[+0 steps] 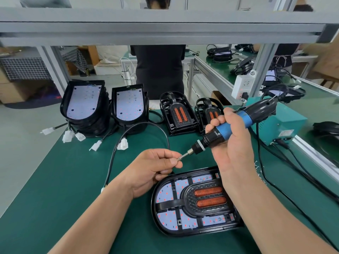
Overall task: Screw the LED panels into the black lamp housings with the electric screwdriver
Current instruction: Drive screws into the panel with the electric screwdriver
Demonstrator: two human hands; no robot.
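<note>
Through the head camera I am looking down at a green counter [73, 198]. The right hand [233, 143] is sitting right of centre in the frame, its fingers [216, 121] wrapping around the blue barrel of the electric screwdriver [236, 123]. It is holding the tool tilted, with the bit [185, 155] pointing down and left. The left hand [152, 169] is hovering at the centre of the frame. Its thumb and forefinger are pinching a small screw [178, 158] and holding it against the tip of the bit.

Just below both hands, in the lower centre-right, a black lamp housing [153, 202] is lying flat on the counter. A white LED panel [166, 194] is sitting inside it, showing red dots, and a black inner frame [209, 197] with two orange bars is lying over the panel. The right forearm is crossing over the housing's right end.

In the upper left, two stacks of housings with panels [82, 107] [129, 105] are leaning upright, with white connectors [122, 143] trailing in front of them. A black cable [117, 143] is looping across the counter towards the left hand. Two stacks of black frames [178, 114] are standing behind the hands. A teal box [278, 123] is sitting at the right edge of the counter. A person in black [159, 70] is standing beyond the counter.
</note>
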